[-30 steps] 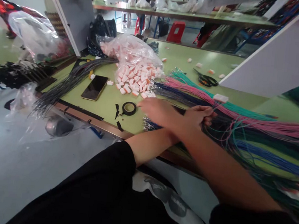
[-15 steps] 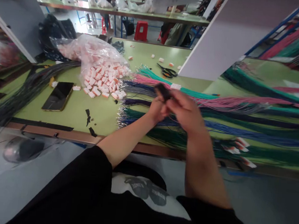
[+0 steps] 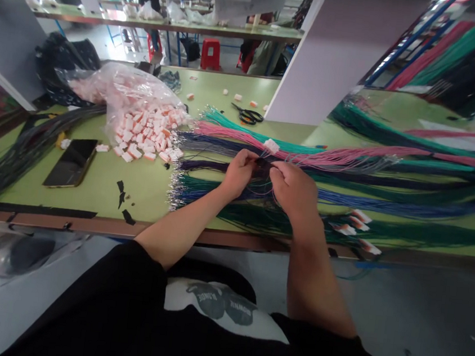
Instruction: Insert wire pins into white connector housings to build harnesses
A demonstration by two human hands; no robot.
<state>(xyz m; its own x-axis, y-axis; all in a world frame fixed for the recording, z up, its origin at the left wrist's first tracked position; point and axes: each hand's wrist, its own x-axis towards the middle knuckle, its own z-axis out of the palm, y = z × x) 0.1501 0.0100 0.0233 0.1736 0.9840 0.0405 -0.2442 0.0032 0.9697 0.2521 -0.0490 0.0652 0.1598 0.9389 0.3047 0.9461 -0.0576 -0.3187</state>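
Observation:
My left hand (image 3: 239, 173) and my right hand (image 3: 293, 190) are close together over the wire bundles, both with fingers closed on a small dark piece (image 3: 263, 166) between them. A white connector (image 3: 271, 145) with thin wires sits just beyond my fingertips. Under and beside the hands run bundles of pink wires (image 3: 341, 155), teal wires (image 3: 242, 129) and blue wires (image 3: 370, 203), with bare metal ends at the left. What the dark piece is cannot be made out.
A plastic bag (image 3: 119, 89) spills white-orange connectors (image 3: 144, 134) at the left. Beside them lie a phone (image 3: 70, 163) and dark wires (image 3: 24, 147). Black scissors (image 3: 248, 114) lie beyond the wires, near a grey upright panel (image 3: 313, 61). More connectors (image 3: 359, 223) are at the right.
The dark piece, held up and tilted before, is now lower and level between both hands. My hands have moved a little apart. The whole view has shifted, with table items further left.

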